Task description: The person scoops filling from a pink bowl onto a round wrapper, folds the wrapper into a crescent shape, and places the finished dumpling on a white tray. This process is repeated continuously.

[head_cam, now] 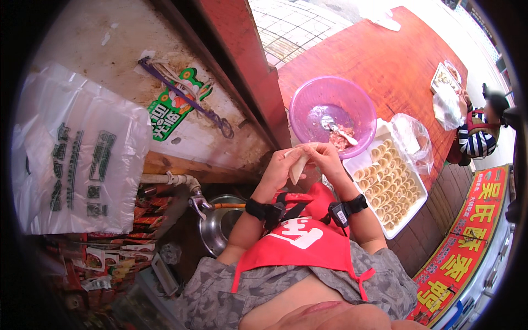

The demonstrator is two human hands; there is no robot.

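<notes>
A pale dough wrapper (298,170) is pinched between both my hands, above the red apron and near the bowl's rim. My left hand (279,167) grips its left side. The fingers of my right hand (324,156) hold its upper right edge. Whether filling lies inside the wrapper is hidden. Just beyond my hands stands a translucent purple plastic bowl (305,97) with pinkish minced meat (339,140) along its right side. A white spoon (344,135) rests in the meat. To the right, a white tray (417,208) carries rows of folded dumplings (385,181).
A wooden table (396,53) bears the bowl, tray and a clear plastic bag (412,138). At its far right, another person (478,132) handles a second tray (441,78). Plastic bags (82,152) hang left, near a tap (200,203) and a metal basin (212,231).
</notes>
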